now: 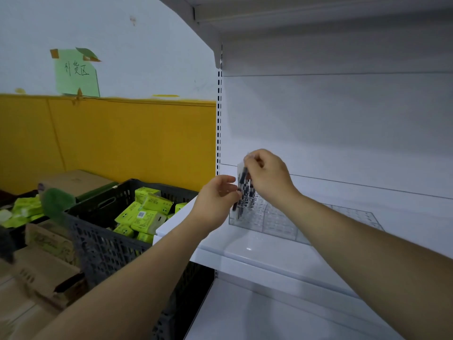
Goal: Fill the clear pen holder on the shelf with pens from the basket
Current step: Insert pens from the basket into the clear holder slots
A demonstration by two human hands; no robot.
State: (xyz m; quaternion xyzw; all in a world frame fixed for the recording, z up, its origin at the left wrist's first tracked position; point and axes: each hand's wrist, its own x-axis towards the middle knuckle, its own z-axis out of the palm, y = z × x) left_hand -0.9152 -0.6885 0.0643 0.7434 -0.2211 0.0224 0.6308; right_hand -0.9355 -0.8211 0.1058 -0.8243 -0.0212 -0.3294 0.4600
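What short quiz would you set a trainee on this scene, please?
1. True or false: the holder stands on the shelf.
2. Where in the holder do the pens stand? A left end, B middle, C right end.
3. Fill in: the crate holds ___ packs.
Key: 1 true; 2 A; 3 green.
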